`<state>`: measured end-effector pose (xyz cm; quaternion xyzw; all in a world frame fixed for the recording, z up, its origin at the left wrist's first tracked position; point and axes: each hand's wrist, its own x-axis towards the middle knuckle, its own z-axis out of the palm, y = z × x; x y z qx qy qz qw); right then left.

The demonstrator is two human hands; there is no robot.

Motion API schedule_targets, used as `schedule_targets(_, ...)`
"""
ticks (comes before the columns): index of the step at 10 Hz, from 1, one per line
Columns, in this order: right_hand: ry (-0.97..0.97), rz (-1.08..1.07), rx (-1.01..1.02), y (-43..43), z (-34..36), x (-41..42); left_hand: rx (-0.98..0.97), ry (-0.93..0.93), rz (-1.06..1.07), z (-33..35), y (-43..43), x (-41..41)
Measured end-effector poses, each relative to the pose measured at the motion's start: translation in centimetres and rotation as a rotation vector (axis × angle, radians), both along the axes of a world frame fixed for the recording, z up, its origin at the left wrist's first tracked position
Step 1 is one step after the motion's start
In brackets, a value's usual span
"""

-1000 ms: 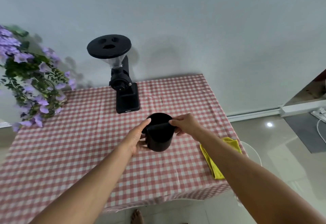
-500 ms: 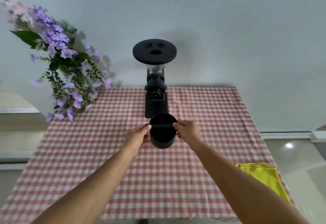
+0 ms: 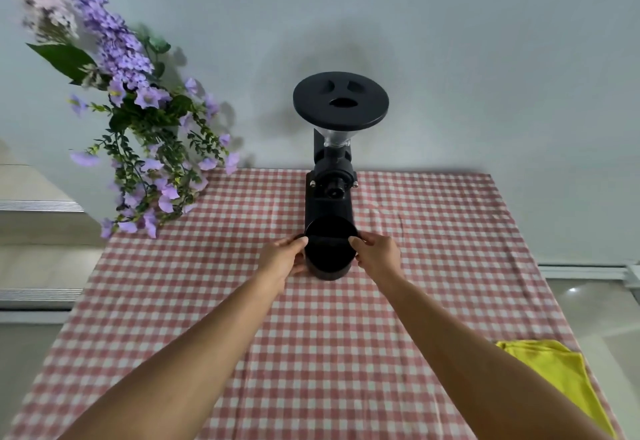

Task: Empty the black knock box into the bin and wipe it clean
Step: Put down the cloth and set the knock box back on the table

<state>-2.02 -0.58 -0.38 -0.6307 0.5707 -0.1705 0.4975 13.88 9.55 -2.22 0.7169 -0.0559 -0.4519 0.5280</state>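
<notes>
Both hands, left hand (image 3: 282, 259) and right hand (image 3: 375, 258), clasped the round black plastic knock box (image 3: 329, 254) near the checked table's (image 3: 346, 353) back edge; emptying it apparently came next, needing a lift.

1. A table (image 3: 311, 353) stood against the wall, covered by a cloth.
2. A coffee grinder (image 3: 330, 176) stood at the back centre of the table.
3. The knock box (image 3: 329, 249) sat just in front of the grinder.
4. The left hand (image 3: 282, 259) and right hand (image 3: 377, 254) touched its opposite sides.
5. Flowers (image 3: 138, 121) hung over the back left corner.
6. A folded cloth (image 3: 561, 377) lay at the front right edge.
</notes>
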Motion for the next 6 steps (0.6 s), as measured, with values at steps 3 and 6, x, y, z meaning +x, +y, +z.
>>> schedule_targets(3,-0.014,-0.014,-0.007,-0.1,-0.8,0.5,-0.007,0.039,0.034,-1.2,-0.6,0.3)
schedule_targets(6,-0.044,0.049,-0.018,0.3,-0.3,0.1,-0.023,0.031,0.027,-1.5,-0.6,0.1)
